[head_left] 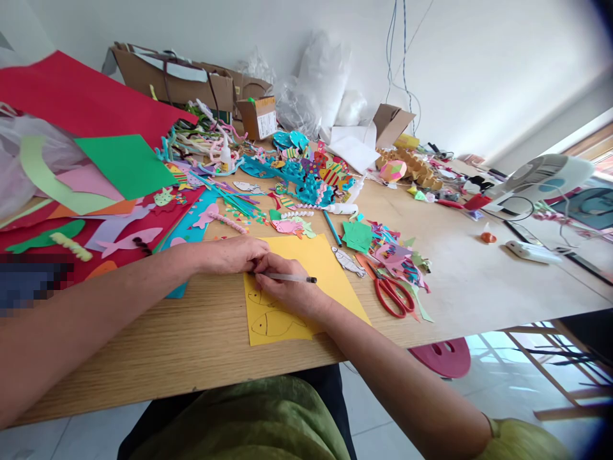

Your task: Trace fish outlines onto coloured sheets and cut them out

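Observation:
My right hand (pixel 288 285) is closed around a pen (pixel 290 277) with a clear barrel and a dark end, over a yellow sheet of paper (pixel 330 271). Two fish outlines (pixel 274 324) are drawn in dark line at the sheet's near left. My left hand (pixel 237 254) rests at the sheet's left edge, touching the right hand; its fingers bend down and are mostly hidden. Right of the paper lie a cut-out fish (pixel 348 261) with black outlines and red-handled scissors (pixel 393 296). A pink paper fish (pixel 288 227) lies just beyond the sheet.
Coloured paper sheets, one of them green (pixel 125 165), pile up at left. A blue marker (pixel 332 228), glue bottle (pixel 343 209) and paper scraps (pixel 395 252) surround the sheet. Cardboard boxes (pixel 258 119) and plastic bags line the wall. A white fan (pixel 541 182) lies at right.

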Motion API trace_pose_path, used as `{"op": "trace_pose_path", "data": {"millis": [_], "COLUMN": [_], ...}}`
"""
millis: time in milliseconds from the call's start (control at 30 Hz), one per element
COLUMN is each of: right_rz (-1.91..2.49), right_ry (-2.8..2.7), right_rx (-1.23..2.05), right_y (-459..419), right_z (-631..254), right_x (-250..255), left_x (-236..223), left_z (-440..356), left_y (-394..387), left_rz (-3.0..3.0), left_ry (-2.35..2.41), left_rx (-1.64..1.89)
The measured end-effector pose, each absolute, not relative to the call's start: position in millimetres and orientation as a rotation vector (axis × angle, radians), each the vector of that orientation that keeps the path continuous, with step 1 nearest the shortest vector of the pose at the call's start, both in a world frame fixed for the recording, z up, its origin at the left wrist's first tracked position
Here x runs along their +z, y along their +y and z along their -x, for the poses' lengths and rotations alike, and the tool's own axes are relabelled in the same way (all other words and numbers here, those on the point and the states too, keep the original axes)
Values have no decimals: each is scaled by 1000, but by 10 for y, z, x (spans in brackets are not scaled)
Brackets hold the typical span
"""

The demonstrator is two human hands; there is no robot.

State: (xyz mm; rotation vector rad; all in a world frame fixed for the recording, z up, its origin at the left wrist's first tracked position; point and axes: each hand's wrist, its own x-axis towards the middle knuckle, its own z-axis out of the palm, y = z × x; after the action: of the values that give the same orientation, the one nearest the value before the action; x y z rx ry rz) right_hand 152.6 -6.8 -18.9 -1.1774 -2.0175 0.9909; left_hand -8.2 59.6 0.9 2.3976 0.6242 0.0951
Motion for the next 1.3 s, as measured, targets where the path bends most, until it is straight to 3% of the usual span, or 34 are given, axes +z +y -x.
{"op": "trace_pose_path", "data": {"millis": [1300], "right_rz": [1367], "right_ry": [-1912], "right_rx": [1067], "right_y": [-171], "right_z": [-1700], "right_x": [-26], "left_x": [92], "left_z": [2], "left_y": [428], "left_rz": [-2491], "left_ry": [791], "left_rx": [28]}}
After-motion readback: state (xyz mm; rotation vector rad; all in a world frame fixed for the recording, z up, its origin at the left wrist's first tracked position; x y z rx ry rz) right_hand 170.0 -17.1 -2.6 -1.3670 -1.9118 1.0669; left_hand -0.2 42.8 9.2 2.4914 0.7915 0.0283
